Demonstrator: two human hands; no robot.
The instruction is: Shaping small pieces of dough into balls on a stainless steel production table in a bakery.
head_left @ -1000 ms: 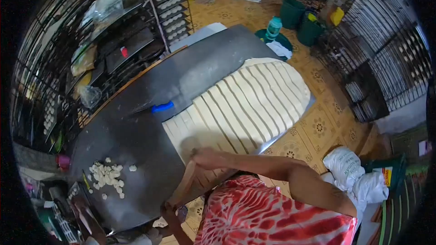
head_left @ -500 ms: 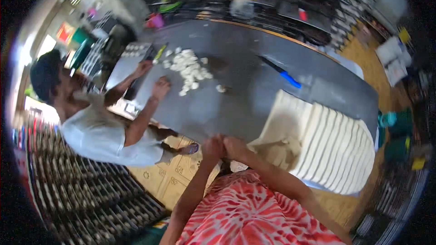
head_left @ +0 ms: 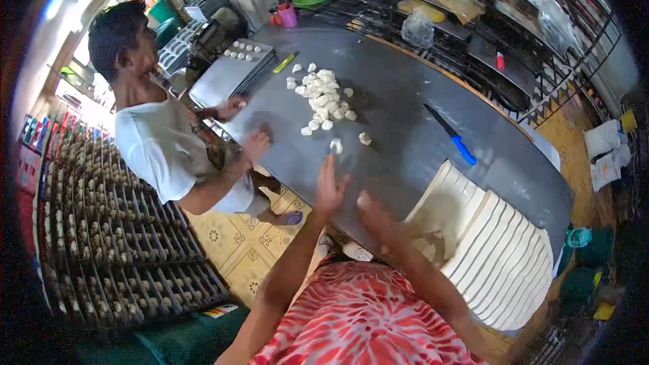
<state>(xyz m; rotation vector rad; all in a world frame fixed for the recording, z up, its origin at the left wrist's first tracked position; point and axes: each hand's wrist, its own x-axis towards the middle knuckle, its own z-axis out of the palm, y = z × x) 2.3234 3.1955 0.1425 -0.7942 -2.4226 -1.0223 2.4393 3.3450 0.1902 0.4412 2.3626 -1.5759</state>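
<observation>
Over the table's near edge, my left hand (head_left: 330, 186) is stretched out with its fingers extended and nothing visible in it. Just beyond its fingertips is a blurred small dough piece (head_left: 337, 145). My right hand (head_left: 382, 220) is beside it, smeared by motion; a pale spot shows at its fingertips, and I cannot tell whether that is dough. Another dough piece (head_left: 365, 138) lies nearby, in front of a heap of dough pieces (head_left: 324, 98). To the right of my right hand spreads a dough sheet (head_left: 503, 257), partly cut into long strips.
A blue-handled knife (head_left: 462, 149) lies on the grey table (head_left: 399, 105). At the left, a co-worker (head_left: 152, 138) reaches over the table beside stacked trays (head_left: 226, 78). Racks of dough balls (head_left: 128, 236) fill the lower left; shelves (head_left: 466, 40) line the far side.
My hands, together half a second ago, are now apart, with the left one reaching forward. A blurred dough piece now shows beyond it. The view has shifted, and the co-worker's hands have moved.
</observation>
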